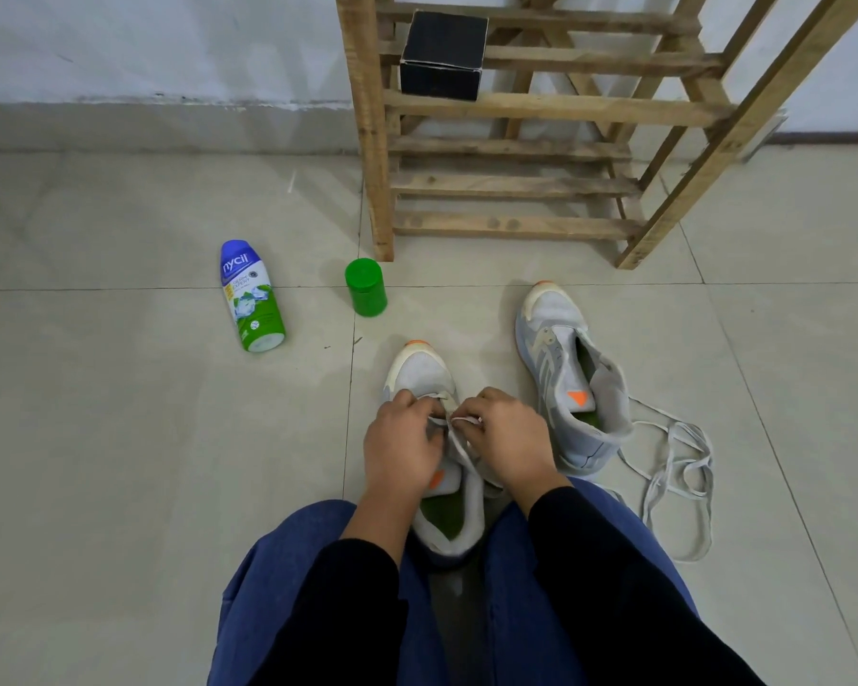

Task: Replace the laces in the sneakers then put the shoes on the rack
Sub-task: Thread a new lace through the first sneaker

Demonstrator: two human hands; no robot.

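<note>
The near sneaker (424, 371) sits between my knees so it cannot slide — left hand (400, 450) and right hand (511, 440) both have fingers (484, 397) clamped on its lace (459, 445), rack (516, 185) far ahead.

Home interior, likely an entry corner: a pale tiled floor (120, 438) meets a scuffed white wall (144, 42), against which stands a rough wooden rack (516, 225) with a black box (442, 56) on one shelf. A toiletry bottle (251, 297), a green jar (365, 287) and worn grey sneakers (556, 349) sit on the tiles.
</note>
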